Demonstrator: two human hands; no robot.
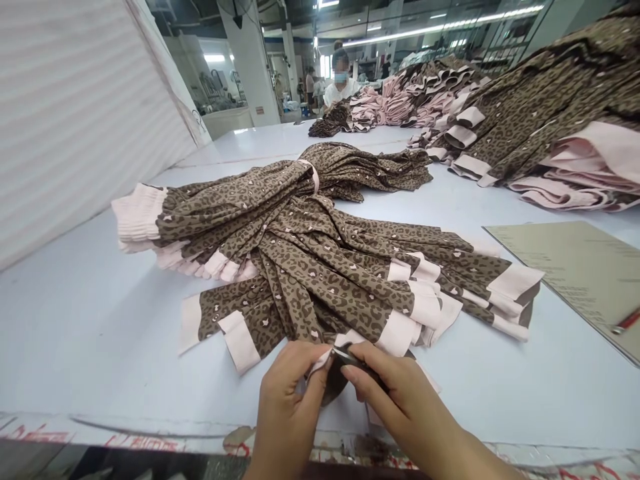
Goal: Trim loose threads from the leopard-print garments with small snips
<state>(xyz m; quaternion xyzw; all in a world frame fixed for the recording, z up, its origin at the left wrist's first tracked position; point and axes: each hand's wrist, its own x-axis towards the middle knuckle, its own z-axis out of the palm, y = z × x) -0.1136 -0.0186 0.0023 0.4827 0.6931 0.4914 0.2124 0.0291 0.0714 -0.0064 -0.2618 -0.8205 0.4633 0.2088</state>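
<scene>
At the table's front, my left hand (295,393) pinches the pink cuff (321,362) of a leopard-print sleeve between thumb and fingers. My right hand (395,387) is closed around a small dark cutting tool that looks like thread snips (356,361), its tip right at the cuff. Behind both hands spreads a heap of brown leopard-print sleeves (320,267) with pale pink cuffs, fanned toward the right. Across its back lies a bundle (225,193) bound by a pink strip (314,175). My palms partly hide the tool's handle and the sleeve end.
On the right lie a beige sheet of card (570,267) and a red pen (625,323). Large piles of leopard-print (550,100) and pink pieces (395,100) cover the far right of the white table (125,347). A masked person (341,83) is behind them. White layered material (85,100) rises at left.
</scene>
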